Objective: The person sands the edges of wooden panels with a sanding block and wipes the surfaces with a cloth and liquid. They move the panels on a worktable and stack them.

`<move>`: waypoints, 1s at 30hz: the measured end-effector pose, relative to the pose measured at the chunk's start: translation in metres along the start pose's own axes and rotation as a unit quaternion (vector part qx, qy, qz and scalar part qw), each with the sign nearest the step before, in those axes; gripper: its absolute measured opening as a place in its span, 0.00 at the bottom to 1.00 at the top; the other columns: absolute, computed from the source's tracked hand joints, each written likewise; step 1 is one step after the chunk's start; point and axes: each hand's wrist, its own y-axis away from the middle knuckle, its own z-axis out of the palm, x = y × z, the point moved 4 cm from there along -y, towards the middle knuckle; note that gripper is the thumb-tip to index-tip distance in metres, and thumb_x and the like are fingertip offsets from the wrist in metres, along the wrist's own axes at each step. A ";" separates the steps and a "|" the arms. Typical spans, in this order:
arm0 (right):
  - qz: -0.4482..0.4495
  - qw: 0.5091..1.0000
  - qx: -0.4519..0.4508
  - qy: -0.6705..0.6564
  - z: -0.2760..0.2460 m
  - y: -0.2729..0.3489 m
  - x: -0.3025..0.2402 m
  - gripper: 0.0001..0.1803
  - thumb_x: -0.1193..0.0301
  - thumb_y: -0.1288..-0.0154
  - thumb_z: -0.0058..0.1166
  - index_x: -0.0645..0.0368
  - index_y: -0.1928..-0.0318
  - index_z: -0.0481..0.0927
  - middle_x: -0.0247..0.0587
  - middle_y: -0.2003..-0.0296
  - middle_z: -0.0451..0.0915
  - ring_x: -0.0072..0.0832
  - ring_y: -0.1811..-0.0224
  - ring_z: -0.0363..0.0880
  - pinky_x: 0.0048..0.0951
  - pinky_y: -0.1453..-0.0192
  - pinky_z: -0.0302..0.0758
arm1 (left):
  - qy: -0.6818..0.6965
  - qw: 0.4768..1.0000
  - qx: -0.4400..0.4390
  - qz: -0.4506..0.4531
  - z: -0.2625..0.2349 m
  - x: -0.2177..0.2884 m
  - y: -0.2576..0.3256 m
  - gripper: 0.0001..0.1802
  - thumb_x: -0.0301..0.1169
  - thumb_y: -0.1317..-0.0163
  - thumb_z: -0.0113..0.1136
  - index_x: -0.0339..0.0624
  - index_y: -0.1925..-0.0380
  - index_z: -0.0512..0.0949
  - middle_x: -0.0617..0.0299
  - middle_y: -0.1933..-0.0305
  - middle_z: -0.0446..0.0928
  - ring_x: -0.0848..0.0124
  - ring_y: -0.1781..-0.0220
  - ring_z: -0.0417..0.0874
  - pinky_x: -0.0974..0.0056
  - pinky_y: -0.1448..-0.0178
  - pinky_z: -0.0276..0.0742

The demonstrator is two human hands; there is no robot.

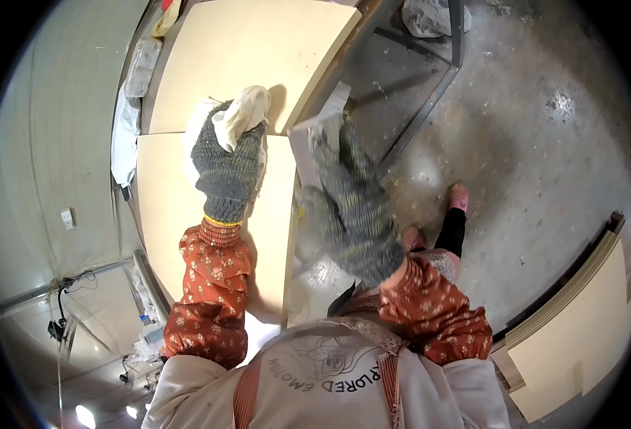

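Observation:
My left hand (226,171), in a dark grey knitted glove, is closed around a bunched white cloth (242,118). It presses the cloth onto pale wood-coloured panels, near the seam between the far panel (244,50) and the near panel (169,186). At the panels' right edge is my right hand (355,207), gloved the same way. Its fingers lie against a flat light-grey piece (304,146), and the thumb sits apart, lower down. The piece's kind is unclear, and the glove covers part of it.
Wrapped white packages (142,68) line the panels' left side. A dark metal frame (430,107) and a white plastic bag (433,18) are at the upper right. A stack of pale boards (569,329) lies at the lower right. My pink shoe (458,196) rests on the concrete floor.

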 end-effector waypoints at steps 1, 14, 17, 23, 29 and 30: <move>0.003 1.000 -0.006 -0.004 -0.001 -0.008 0.002 0.30 0.70 0.35 0.53 0.48 0.31 0.67 0.58 0.31 0.59 0.55 0.37 0.66 0.44 0.39 0.70 | -0.049 0.997 -0.010 0.054 -0.001 0.001 0.001 0.13 0.31 0.47 0.69 0.40 0.62 0.79 0.56 0.65 0.77 0.58 0.63 0.80 0.59 0.56 0.76; 0.009 0.998 -0.057 0.007 0.001 0.011 -0.009 0.33 0.59 0.26 0.40 0.44 0.25 0.47 0.46 0.28 0.56 0.48 0.30 0.62 0.40 0.31 0.64 | 0.036 0.997 -0.036 -0.059 0.003 -0.014 0.005 0.18 0.35 0.45 0.67 0.38 0.56 0.78 0.51 0.60 0.80 0.57 0.57 0.82 0.59 0.51 0.77; -0.001 0.998 -0.059 -0.009 0.002 0.003 0.004 0.33 0.61 0.27 0.44 0.43 0.26 0.50 0.45 0.30 0.60 0.42 0.31 0.63 0.37 0.32 0.66 | 0.014 0.996 -0.053 -0.064 0.001 -0.005 0.006 0.19 0.29 0.43 0.67 0.37 0.52 0.78 0.52 0.54 0.80 0.60 0.54 0.82 0.61 0.46 0.76; 0.229 0.929 -0.097 -0.274 -0.023 -0.036 0.023 0.29 0.71 0.33 0.53 0.48 0.32 0.68 0.47 0.35 0.68 0.42 0.36 0.71 0.40 0.35 0.71 | 0.041 0.998 -0.037 -0.027 0.005 -0.007 0.000 0.14 0.34 0.42 0.64 0.39 0.58 0.81 0.53 0.61 0.81 0.58 0.59 0.82 0.58 0.52 0.77; 0.139 0.975 -0.137 -0.106 -0.022 -0.015 0.027 0.32 0.72 0.35 0.57 0.47 0.31 0.66 0.48 0.35 0.69 0.41 0.31 0.65 0.37 0.31 0.68 | 0.034 0.997 -0.043 -0.061 0.002 -0.004 0.003 0.13 0.34 0.42 0.63 0.42 0.58 0.81 0.53 0.62 0.81 0.57 0.60 0.82 0.57 0.53 0.77; 0.150 0.970 -0.153 -0.116 -0.017 -0.005 0.056 0.32 0.71 0.35 0.58 0.47 0.31 0.66 0.47 0.34 0.68 0.41 0.29 0.62 0.38 0.31 0.67 | 0.048 0.995 -0.044 -0.075 0.003 -0.005 0.000 0.13 0.34 0.42 0.63 0.42 0.58 0.81 0.54 0.62 0.81 0.57 0.60 0.82 0.57 0.53 0.77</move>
